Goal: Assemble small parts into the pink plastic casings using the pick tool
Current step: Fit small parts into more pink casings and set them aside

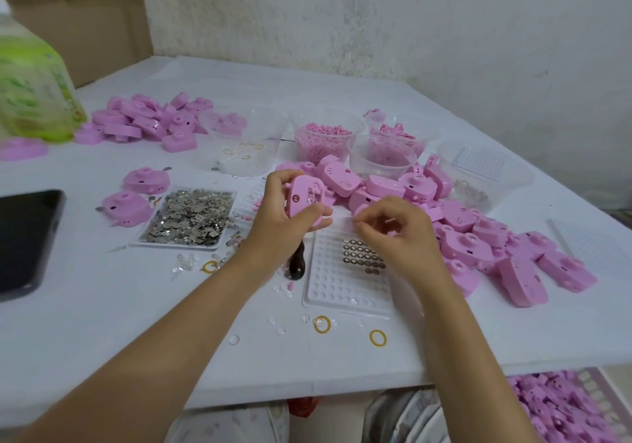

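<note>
Left hand (277, 227) grips a pink casing (306, 199). Right hand (393, 237) curls over the white tray (342, 288); I cannot tell if it holds anything. A casing pile (478, 237) sits beside.

I sit at a desk (102, 323) covered in plain white. Its top runs away from me to a far edge that meets the wall (376, 14). The wall is rough white plaster, mottled with grey stains and a few small dark specks, and it rises past the top of my view. Beyond the desk's far left corner, brown cardboard boxes (85, 14) stand stacked beside the wall. The light is soft and even, and it leaves only faint shadows on the white desk top.
</note>
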